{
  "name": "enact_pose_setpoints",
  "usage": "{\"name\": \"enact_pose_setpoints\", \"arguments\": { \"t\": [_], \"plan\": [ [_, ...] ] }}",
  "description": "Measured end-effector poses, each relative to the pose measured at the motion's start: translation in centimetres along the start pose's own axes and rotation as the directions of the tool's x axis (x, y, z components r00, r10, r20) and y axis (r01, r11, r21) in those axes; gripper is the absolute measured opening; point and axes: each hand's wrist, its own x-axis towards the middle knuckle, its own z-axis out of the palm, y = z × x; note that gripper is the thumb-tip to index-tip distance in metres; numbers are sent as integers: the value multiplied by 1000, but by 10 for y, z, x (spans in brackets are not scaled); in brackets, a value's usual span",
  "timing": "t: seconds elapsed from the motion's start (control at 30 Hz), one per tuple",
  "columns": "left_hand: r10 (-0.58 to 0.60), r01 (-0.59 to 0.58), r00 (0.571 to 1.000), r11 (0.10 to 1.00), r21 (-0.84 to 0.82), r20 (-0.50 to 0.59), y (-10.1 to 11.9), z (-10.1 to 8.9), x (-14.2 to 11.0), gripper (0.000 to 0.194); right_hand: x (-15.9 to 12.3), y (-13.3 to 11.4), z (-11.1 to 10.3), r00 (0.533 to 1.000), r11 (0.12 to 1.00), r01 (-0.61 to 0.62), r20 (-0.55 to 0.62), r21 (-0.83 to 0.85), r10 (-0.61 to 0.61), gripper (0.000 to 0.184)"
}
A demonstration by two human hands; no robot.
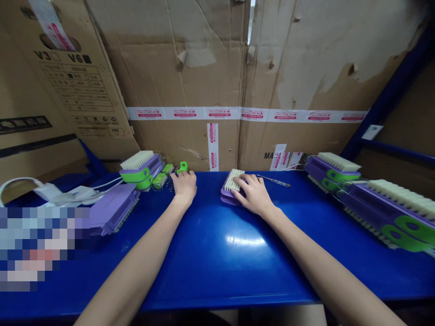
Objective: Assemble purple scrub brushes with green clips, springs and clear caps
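My left hand [184, 185] is at the back of the blue table, its fingers curled down over small dark metal bits that look like screws [171, 184]. What its fingertips pinch is too small to make out. Just behind it stands a bright green plastic piece [183, 166], with small green-and-clear parts [159, 180] to its left. My right hand [255, 194] grips the right side of a brush head [231, 185] with cream bristles facing up and a purple body; the fingers rest on the bristles. Beyond this hand lies a thin screwdriver [279, 182].
Purple-and-green brush units [137, 171] stand at the left, near a purple housing [110, 206] and white cables with an adapter [50, 192]. More brush units [333, 170] line the right side. Cardboard [190, 81] walls the back; a blue post [384, 95] rises at right.
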Motion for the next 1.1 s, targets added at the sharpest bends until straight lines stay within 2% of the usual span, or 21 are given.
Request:
{"name": "enact_pose_setpoints", "arguments": {
  "t": [0.2,0.37,0.47,0.57,0.67,0.73,0.8,0.87,0.93,1.1],
  "plan": [
    [197,-195,980,978,-76,21,5,4,1,32,0,-4,-4,995,985,-66,-80,-157,54,56],
    [389,-384,921,892,-237,-28,12,3,-1,29,-2,-1,-11,998,993,-14,-55,-121,7,61],
    [358,-367,930,897,-246,-82,13,3,-2,30,-2,3,-14,999,998,48,9,-49,-48,63],
    [224,-241,969,945,-222,-100,12,5,-2,34,-1,9,-15,992,998,57,111,7,-58,62],
    [94,-95,995,973,-213,-15,9,7,-1,39,0,18,-17,985,997,51,161,54,-59,64],
    [61,-49,997,974,-220,49,8,8,-1,41,-1,27,-18,984,995,21,175,95,-37,70],
    [60,-42,996,971,-233,70,8,9,0,40,-2,38,-18,981,989,-62,189,133,36,80],
    [72,-57,996,965,-255,48,9,9,0,37,-3,46,-16,967,978,-126,241,166,83,83],
    [92,-87,996,954,-287,3,11,9,-1,35,-3,50,-14,958,973,-142,272,183,89,83],
    [165,-178,984,936,-305,-70,18,8,-5,35,0,40,-7,963,983,-142,246,117,110,80]
  ]
}}
